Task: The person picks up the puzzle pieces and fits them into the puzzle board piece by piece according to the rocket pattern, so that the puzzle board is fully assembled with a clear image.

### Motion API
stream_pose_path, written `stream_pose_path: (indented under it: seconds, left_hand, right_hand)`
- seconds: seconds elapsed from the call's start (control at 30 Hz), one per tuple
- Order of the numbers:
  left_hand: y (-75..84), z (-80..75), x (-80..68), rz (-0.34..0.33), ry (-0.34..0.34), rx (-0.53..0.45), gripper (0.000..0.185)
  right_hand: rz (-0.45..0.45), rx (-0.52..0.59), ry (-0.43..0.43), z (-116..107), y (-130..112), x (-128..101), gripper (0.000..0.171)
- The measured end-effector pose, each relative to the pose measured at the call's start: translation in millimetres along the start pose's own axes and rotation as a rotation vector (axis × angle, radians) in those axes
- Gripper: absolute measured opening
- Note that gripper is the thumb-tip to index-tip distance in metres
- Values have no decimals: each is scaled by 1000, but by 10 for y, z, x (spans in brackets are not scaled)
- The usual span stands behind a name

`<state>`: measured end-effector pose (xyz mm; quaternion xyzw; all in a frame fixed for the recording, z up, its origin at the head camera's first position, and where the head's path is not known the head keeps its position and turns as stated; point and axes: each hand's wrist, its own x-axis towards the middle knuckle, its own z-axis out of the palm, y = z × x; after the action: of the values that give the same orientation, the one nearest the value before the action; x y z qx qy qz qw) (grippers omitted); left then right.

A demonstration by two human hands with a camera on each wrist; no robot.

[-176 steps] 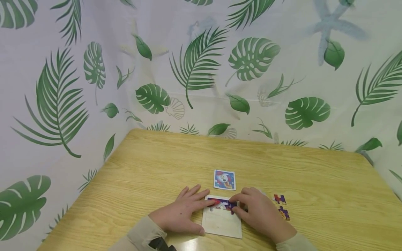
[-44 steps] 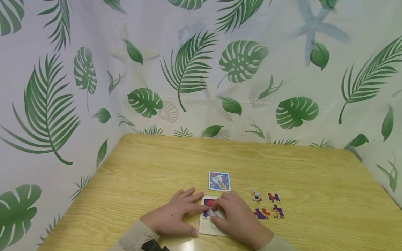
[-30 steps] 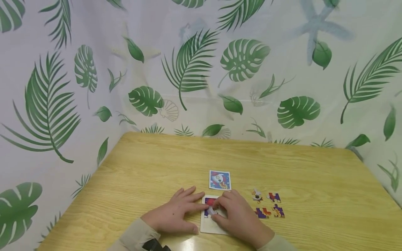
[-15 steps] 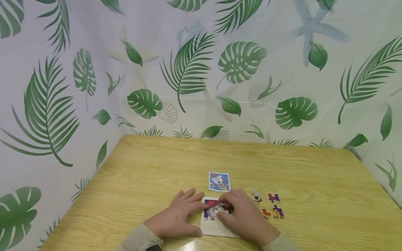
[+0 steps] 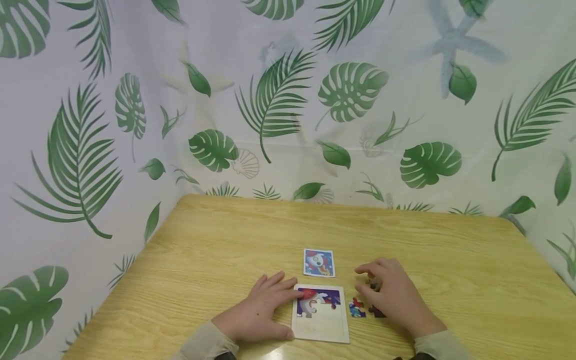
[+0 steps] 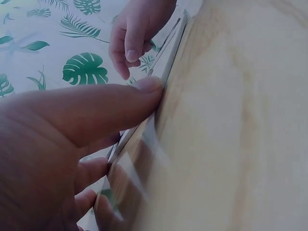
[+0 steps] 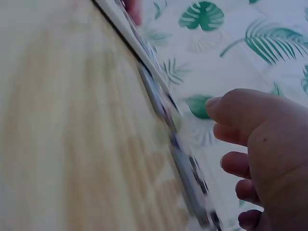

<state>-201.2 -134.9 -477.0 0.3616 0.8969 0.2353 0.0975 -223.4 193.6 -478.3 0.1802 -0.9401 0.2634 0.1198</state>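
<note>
On the wooden table (image 5: 225,240) lies a white puzzle tray (image 5: 320,326), its far strip already filled with joined pieces that show a rocket (the near part is bare board). The left hand (image 5: 257,312) rests flat beside the tray, fingers straight, fingertips touching the tray's far left corner and thumb against its left edge — it grasps nothing. The left wrist view shows that thumb pressed to the tray's rim.

The right hand (image 5: 392,296) sits on the table to the right of the tray, fingers curled down over the loose puzzle pieces (image 5: 357,308); whether it pinches one cannot be told, since the hand covers most of them. One red-and-blue piece lies just beside the tray's right edge.

A small reference card (image 5: 319,263) with the rocket picture lies just beyond the tray — apart from both hands.
</note>
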Motion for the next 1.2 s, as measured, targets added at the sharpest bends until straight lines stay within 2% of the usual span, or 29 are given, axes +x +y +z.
stream_pose_path:
  seconds: [0.17, 0.37, 0.6, 1.2]
  left_hand:
    - [-1, -3, 2, 4, -2, 5, 77]
    - [-2, 0, -4, 8, -4, 0, 77]
    - [15, -26, -4, 0, -6, 17, 77]
    - [-9, -7, -9, 18, 8, 41, 76]
  right_hand:
    - [27, -37, -12, -123, 284, -43, 29]
    - [44, 25, -81, -206, 489, -102, 28]
    - [12, 12, -120, -229, 484, -76, 26]
    - [65, -25, -142, -228, 449, -69, 24]
